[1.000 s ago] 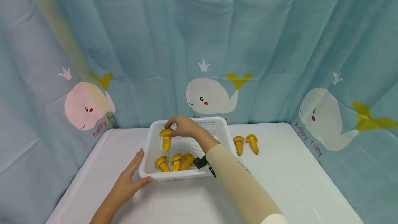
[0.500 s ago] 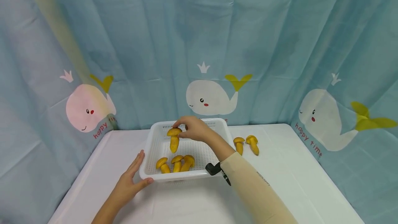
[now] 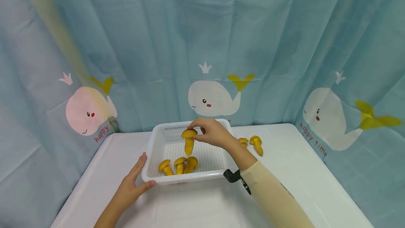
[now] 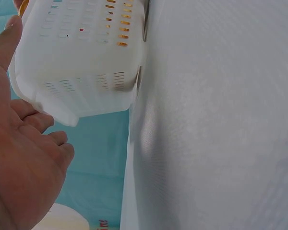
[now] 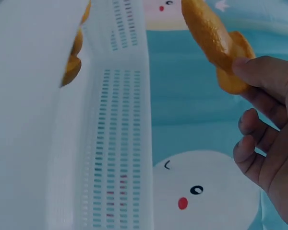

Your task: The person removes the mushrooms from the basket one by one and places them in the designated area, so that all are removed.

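Mushroom point(image 3: 189, 144) shifted rightward, in right hand point(image 3: 211, 133), over basket point(image 3: 205, 176)

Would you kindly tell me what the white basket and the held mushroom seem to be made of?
White basket: probably moulded plastic, slightly glossy, judging by its smooth rim and regular slots. Held mushroom: semi-glossy, with small highlights on its stem; possibly real, possibly a moulded imitation; the look leaves it open.

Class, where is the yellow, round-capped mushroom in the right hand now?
In the head view, the yellow mushroom hangs over the white perforated plastic basket, left of the right hand pinching it and just above the rightmost mushroom inside.
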`<state>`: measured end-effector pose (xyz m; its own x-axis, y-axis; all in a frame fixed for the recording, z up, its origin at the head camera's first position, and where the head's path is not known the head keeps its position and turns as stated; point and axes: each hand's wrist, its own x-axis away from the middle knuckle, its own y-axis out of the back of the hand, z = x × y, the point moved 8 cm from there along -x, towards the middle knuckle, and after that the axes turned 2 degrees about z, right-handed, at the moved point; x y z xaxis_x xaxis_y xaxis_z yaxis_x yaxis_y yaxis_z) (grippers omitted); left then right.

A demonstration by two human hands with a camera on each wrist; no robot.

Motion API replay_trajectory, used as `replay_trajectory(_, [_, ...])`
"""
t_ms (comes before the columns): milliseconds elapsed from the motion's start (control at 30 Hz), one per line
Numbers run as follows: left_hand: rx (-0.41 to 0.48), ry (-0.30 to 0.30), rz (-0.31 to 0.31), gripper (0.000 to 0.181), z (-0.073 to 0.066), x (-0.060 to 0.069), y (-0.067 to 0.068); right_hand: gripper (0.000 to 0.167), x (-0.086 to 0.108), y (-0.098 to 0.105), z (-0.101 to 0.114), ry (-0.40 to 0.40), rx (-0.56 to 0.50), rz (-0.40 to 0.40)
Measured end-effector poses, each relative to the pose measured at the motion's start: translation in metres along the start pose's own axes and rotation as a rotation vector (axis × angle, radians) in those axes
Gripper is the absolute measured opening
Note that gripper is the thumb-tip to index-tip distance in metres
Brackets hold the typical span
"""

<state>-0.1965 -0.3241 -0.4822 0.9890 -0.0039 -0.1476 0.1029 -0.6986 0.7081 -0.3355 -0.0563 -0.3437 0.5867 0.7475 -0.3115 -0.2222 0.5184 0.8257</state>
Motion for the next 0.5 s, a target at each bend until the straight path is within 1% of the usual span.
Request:
replay_trajectory(133, [-0.009,-0.001,-0.004,0.105,0.001,-0.002,0.0,0.035,0.012,0.008,-0.006,-0.014,0.016,-0.022])
replay_trajectory(300, [-0.007,0.009,-0.001,0.106,0.0,-0.001,-0.001,0.035,0.028,0.013,-0.011,-0.02,0.015,-0.037])
replay_trajectory(500, [-0.005,0.01,0.0,0.105,-0.002,0.001,0.001,0.035,0.05,0.02,-0.015,-0.007,-0.035,-0.089])
